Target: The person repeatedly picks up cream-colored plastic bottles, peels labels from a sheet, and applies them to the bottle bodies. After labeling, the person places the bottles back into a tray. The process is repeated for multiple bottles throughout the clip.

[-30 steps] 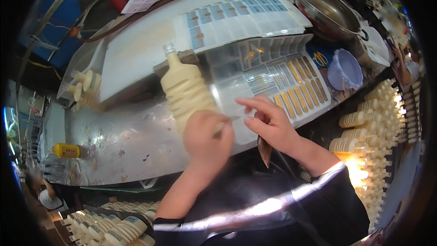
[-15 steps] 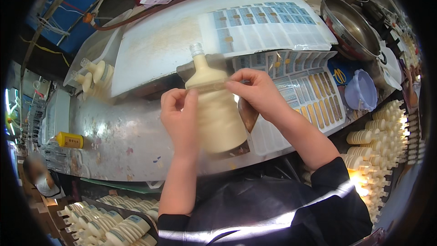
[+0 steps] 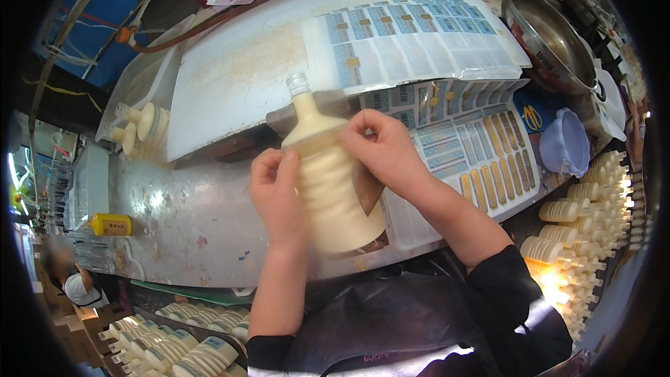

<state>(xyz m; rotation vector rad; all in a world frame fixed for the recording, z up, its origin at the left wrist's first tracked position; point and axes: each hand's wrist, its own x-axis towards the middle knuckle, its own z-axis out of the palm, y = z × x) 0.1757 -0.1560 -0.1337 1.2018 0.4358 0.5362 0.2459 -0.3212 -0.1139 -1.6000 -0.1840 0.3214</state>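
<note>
A cream-coloured bottle (image 3: 336, 202) with rippled sides and a clear threaded neck lies in front of me, its neck pointing away. Across its shoulder stretches a thin, see-through strip (image 3: 315, 142), blurred, which looks like a label. My left hand (image 3: 273, 188) pinches the strip's left end between thumb and forefinger, close against the bottle. At the other end, the thumb and forefinger of my right hand (image 3: 385, 145) are pinched together on it. A brown wedge-shaped piece (image 3: 368, 188) shows beside the bottle's right side; what lies under the bottle is mostly hidden.
Label sheets (image 3: 447, 146) lie to the right, others on a white board (image 3: 237, 77) behind. A purple bucket (image 3: 564, 143) and metal pan (image 3: 551, 35) stand far right. Left are a yellow bottle (image 3: 110, 225) and cream bottles (image 3: 150, 122). Many more bottles (image 3: 558, 244) crowd the right.
The view has shifted slightly. The bottle is tilted more, its base swung to the right. Both hands keep their pinch on the strip at the shoulder.
</note>
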